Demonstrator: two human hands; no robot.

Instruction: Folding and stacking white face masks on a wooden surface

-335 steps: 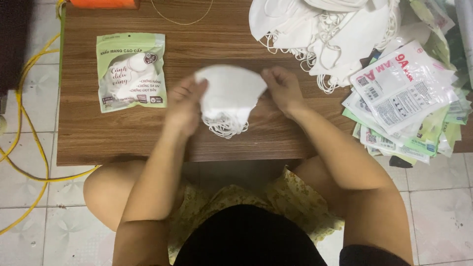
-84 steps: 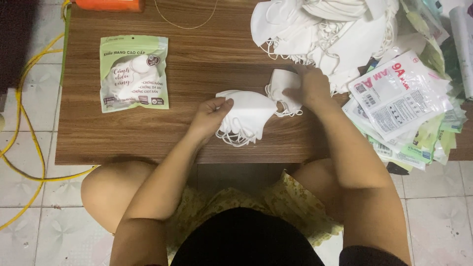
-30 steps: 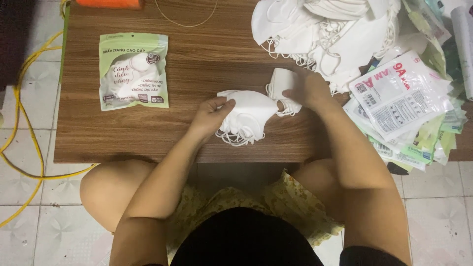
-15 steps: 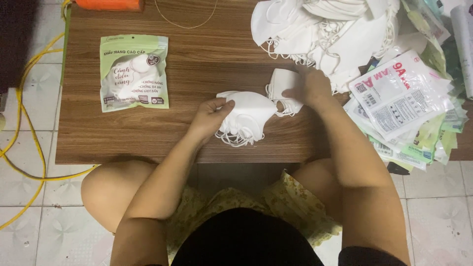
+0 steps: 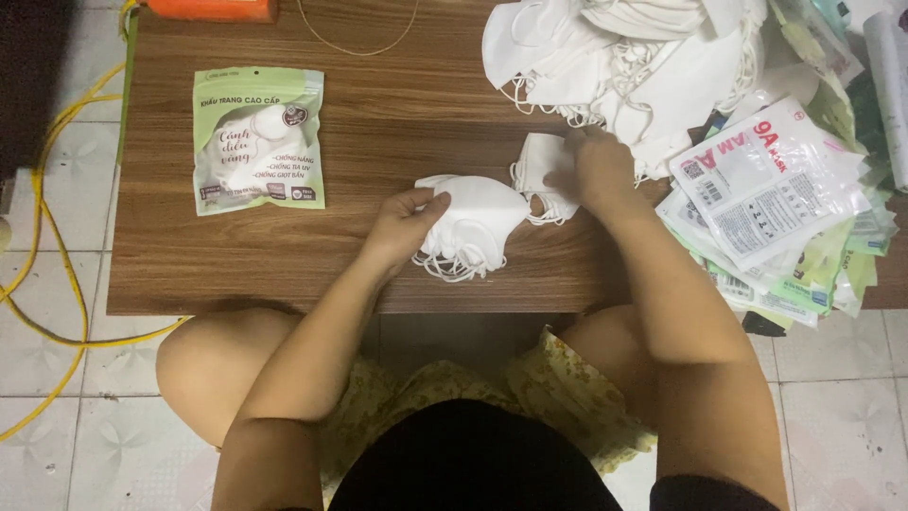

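On the wooden table (image 5: 284, 255), the sealed green pouch (image 5: 258, 140) lies flat well to the left of the stack of folded white masks (image 5: 473, 222); through its clear window it seems to hold a white mask, though the glare makes that hard to confirm. The stack sits near the table's front edge, its long axis running roughly left to right, the rounded fold toward the right and the thin ear loops spilling out at the front. The left hand (image 5: 405, 227) rests on the stack's left end, fingers curled together and pinching the soft fabric. Just right of the stack, touching its upper corner, a single folded mask (image 5: 539, 170) lies with its long axis nearly front to back; the right hand (image 5: 594, 170) covers its right side, fingers closed down on it. Beyond the stack to the right, a loose heap of white masks (image 5: 643, 52) with tangled loops piles up, and flat glossy empty pouches (image 5: 771, 189) fan out at the table's right edge.
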